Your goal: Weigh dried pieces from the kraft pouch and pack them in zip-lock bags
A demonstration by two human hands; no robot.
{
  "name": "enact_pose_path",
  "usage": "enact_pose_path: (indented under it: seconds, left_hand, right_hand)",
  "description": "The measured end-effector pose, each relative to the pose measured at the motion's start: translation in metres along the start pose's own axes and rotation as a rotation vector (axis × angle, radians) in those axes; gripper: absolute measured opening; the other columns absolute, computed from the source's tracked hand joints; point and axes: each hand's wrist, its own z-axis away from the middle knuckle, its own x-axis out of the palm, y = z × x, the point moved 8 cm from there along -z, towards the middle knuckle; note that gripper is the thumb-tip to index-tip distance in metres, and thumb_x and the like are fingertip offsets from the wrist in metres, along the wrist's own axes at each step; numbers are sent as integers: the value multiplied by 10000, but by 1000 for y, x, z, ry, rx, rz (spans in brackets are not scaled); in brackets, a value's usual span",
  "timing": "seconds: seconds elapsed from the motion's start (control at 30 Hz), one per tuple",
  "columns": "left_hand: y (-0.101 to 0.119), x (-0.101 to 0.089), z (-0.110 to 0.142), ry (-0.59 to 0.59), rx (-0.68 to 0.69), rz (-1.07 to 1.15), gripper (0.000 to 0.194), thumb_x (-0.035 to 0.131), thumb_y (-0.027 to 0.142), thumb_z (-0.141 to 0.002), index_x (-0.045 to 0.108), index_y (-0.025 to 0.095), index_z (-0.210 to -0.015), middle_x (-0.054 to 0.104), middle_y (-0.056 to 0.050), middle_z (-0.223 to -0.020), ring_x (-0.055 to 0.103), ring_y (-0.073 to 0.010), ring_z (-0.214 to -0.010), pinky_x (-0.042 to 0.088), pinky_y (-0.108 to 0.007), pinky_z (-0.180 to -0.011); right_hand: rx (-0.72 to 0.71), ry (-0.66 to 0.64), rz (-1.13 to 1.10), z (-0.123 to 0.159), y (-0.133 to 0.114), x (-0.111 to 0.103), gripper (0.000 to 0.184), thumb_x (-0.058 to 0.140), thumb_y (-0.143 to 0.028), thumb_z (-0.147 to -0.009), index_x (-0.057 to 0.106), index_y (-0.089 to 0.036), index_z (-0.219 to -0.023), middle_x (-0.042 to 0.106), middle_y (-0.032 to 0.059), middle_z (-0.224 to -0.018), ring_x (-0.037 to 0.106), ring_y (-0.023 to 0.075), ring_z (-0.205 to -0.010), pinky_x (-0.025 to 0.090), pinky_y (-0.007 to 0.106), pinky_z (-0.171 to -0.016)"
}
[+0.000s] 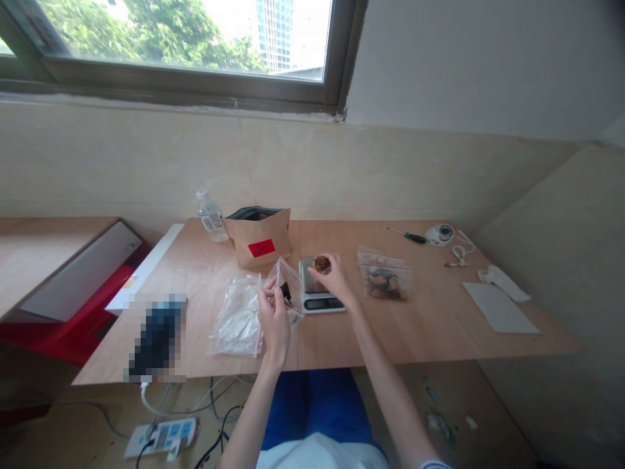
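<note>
Pinched in my left hand [275, 319] is a small clear zip bag [291, 284], with a dark piece showing inside it. My right hand [336, 279] reaches over a small digital scale [312, 282], thumb and fingers curled around a brown, dried-looking lump [321, 264]. Whether the lump rests on the scale's metal plate or hangs just above it, I cannot tell. The scale's dark display [324, 304] faces me, its reading too small to make out. Beside my left hand lies a pile of clear plastic bags [237, 319].
Behind stand a brown paper pouch [258, 241] and a water bottle [211, 218]. Right of the scale lie filled zip bags [388, 279]. Farther right are a screwdriver [413, 237], a white camera [439, 235], a white sheet [500, 309] and a white cloth [505, 283]. A blurred-out dark device [156, 339] lies left.
</note>
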Motion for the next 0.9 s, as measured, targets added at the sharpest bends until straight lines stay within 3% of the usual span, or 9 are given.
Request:
enact_pose_path:
  seconds: [0.07, 0.17, 0.33, 0.47, 0.53, 0.77, 0.9]
  left_hand:
    - [-2, 2, 1, -9, -24, -8, 245, 458, 408, -868, 442, 203, -735, 570, -98, -1228, 594, -190, -1014, 463, -287, -749]
    - [-1, 4, 2, -13, -56, -11, 244, 455, 402, -870, 442, 199, -735, 561, -92, -1241, 612, -173, -932, 458, -278, -715]
    - [5, 4, 5, -2, -72, 40, 241, 463, 405, -862, 438, 194, -748, 580, -95, -1180, 618, -159, -852, 459, -267, -674]
    - [6, 2, 6, 13, -79, 75, 240, 469, 420, -857, 445, 193, -781, 601, -83, -1100, 611, -138, -733, 460, -264, -623]
    - [5, 1, 6, 18, -81, 78, 237, 462, 413, -863, 441, 193, -778, 599, -79, -1094, 600, -124, -689, 458, -265, -617]
    - [1, -1, 6, 39, -81, 74, 232, 461, 409, -866, 455, 189, -792, 601, -84, -1121, 606, -136, -760, 456, -270, -680]
    - [5, 0, 7, 46, -26, 97, 211, 475, 388, -865, 471, 192, -788, 597, -97, -1158, 594, -185, -989, 443, -301, -808]
  right_hand:
    - [-50, -62, -71, 4, -32, -1, 391, 685, -339, -716, 546, -216, -1060, 486, 71, -1068, 552, 185, -961, 507, 293, -761]
    - [-109, -169, -54, 11, -76, 0, 441, 697, -297, -708, 521, -231, -1106, 441, 65, -1116, 538, 185, -1033, 490, 304, -850]
    - [-181, -320, 83, 21, -111, 10, 474, 689, -157, -693, 514, -220, -1130, 401, 66, -1133, 529, 212, -1086, 436, 369, -953]
    - [-220, -492, 6, 28, -120, 23, 358, 587, -98, -778, 545, -206, -1117, 496, 49, -1077, 597, 138, -900, 489, 284, -838]
    - [-203, -508, -38, 27, -120, 25, 317, 522, -72, -817, 564, -192, -1107, 542, 50, -1059, 609, 114, -819, 498, 261, -794]
    - [-253, -484, 47, 26, -109, 35, 306, 412, -88, -887, 582, -134, -1137, 619, 117, -1128, 581, 186, -1046, 443, 335, -923]
    - [-298, -591, 113, 35, -104, 47, 329, 362, -80, -896, 607, -127, -1111, 644, 121, -1109, 594, 202, -1036, 449, 331, -905]
